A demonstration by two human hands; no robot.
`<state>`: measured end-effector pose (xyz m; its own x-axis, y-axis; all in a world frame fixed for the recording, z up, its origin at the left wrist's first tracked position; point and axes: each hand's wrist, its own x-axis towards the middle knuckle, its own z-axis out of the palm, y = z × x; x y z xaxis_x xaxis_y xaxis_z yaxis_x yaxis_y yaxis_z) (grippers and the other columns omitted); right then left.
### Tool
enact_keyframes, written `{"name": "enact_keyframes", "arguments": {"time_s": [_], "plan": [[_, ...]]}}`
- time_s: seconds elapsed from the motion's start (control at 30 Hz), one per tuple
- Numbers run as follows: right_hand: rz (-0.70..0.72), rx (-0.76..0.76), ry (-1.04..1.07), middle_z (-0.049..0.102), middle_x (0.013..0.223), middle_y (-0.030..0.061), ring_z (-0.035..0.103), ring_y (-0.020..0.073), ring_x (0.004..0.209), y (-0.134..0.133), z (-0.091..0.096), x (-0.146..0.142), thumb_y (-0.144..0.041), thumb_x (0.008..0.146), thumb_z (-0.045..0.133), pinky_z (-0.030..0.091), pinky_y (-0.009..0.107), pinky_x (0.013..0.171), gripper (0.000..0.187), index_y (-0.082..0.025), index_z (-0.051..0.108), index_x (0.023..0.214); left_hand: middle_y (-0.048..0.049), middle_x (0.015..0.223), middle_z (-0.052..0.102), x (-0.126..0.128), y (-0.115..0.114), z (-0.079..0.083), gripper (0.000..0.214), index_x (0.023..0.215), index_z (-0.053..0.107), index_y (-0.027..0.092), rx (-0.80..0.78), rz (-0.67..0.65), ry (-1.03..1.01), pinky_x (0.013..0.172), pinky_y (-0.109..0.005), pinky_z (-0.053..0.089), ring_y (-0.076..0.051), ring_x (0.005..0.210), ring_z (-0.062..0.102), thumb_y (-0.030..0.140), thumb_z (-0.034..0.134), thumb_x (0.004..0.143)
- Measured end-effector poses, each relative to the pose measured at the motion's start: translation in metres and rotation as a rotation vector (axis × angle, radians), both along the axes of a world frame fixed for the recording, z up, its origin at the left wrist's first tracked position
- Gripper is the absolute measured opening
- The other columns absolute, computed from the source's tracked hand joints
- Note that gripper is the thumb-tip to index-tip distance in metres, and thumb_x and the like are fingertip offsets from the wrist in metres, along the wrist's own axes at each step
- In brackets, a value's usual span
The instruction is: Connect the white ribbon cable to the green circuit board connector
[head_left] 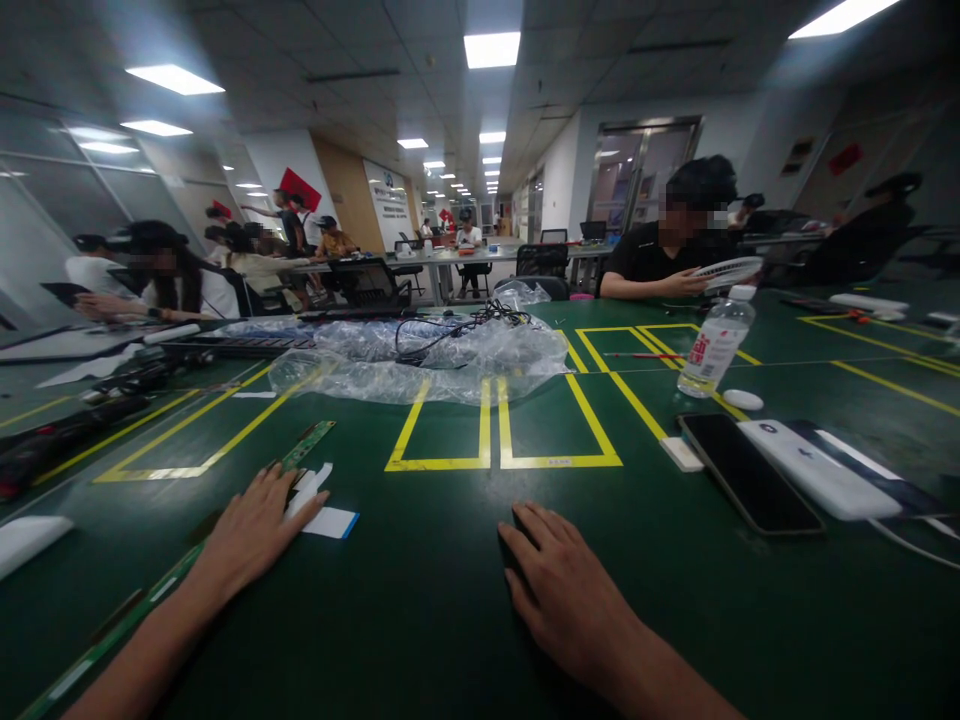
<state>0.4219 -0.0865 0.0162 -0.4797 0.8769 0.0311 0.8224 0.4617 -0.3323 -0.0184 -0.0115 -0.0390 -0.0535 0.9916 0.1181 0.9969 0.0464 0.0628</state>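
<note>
My left hand (251, 525) lies over a long, narrow green circuit board (309, 444), fingers stretched out and thumb apart. The board runs from under my forearm at lower left to beyond my fingertips; its middle is hidden. Beside my thumb lies a white flat ribbon cable (330, 522) with a blue end, partly covered by the thumb. My right hand (562, 580) rests on the green tabletop (420, 600), with nothing visible in it and its fingers slightly bent and apart.
Clear plastic wrap (360, 370) with black cables (442, 335) lies ahead. On the right are a bottle (716, 345), a dark phone (750, 470) and a white device (817, 468). Dark cable bundles (75, 435) lie left. A person (675, 240) sits across the table.
</note>
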Motion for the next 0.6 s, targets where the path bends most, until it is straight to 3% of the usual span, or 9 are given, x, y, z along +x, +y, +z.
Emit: {"name": "enact_keyframes", "arguments": {"time_s": [0.13,0.23,0.4,0.6], "plan": [[0.002,0.004,0.003,0.041,0.152,0.0175,0.036,0.0322,0.141,0.000,0.001,0.000,-0.028,0.095,0.045,0.030,0.050,0.115,0.050,-0.015,0.051,0.143,-0.0240,0.153,0.039,0.007,-0.002,-0.003,0.083,0.146,0.045,0.004,0.001,-0.028,0.009,0.114,-0.059,0.028,-0.040,0.144,0.030,0.068,0.028,0.094],[0.007,0.012,0.010,0.042,0.152,0.0178,0.037,0.0322,0.141,0.000,0.001,-0.001,-0.028,0.096,0.045,0.030,0.050,0.115,0.050,-0.015,0.052,0.143,-0.0162,0.158,0.033,0.032,-0.010,-0.003,0.073,0.153,0.037,0.014,-0.011,-0.146,-0.008,0.115,-0.058,0.028,-0.037,0.146,0.027,0.061,0.028,0.098],[0.003,0.023,0.021,0.044,0.151,0.0172,0.039,0.0328,0.139,0.001,0.000,-0.001,-0.028,0.095,0.046,0.031,0.051,0.114,0.049,-0.016,0.053,0.142,-0.0083,0.163,0.019,0.110,-0.025,0.012,0.062,0.157,0.022,0.034,-0.069,-0.403,0.019,0.115,-0.063,0.022,-0.034,0.149,0.019,0.058,0.034,0.100],[-0.064,0.089,0.079,0.042,0.151,0.0180,0.041,0.0297,0.138,0.005,-0.004,0.002,-0.022,0.095,0.046,0.036,0.047,0.113,0.049,-0.015,0.051,0.143,-0.0084,0.164,0.013,0.206,-0.032,0.036,0.064,0.155,0.020,0.042,-0.161,-0.645,-0.010,0.114,-0.068,0.015,-0.035,0.150,0.011,0.064,0.036,0.098]]}}
